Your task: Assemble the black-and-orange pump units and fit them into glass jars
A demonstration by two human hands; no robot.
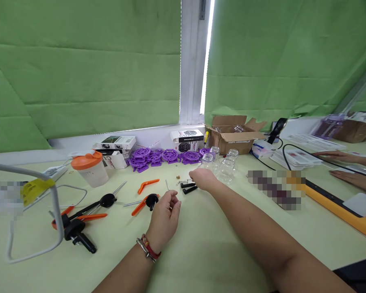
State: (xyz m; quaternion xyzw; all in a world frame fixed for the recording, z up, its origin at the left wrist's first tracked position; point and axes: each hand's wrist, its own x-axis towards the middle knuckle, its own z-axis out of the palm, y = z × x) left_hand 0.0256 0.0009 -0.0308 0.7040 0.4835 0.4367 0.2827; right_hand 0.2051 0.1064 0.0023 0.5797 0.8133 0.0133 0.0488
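My left hand [165, 215] is curled, with a thin metal rod [167, 185] rising from its fingertips. Beside it lie a black round part [151, 201] on an orange lever and another, loose orange lever [148, 185]. My right hand [203, 179] reaches forward with its fingers bent together; the back of the hand hides whatever they grip. Just left of those fingers are metal springs [184, 182], small brass pieces [178, 177] and two black handles [189, 189].
Purple plastic wheels [170, 156] lie along the back. Glass jars [227, 169] and an open cardboard box [236, 136] stand right of centre. An orange-lidded cup [90, 169] and black-and-orange assemblies [79, 228] are at left. Another person's hands [343, 175] rest at far right.
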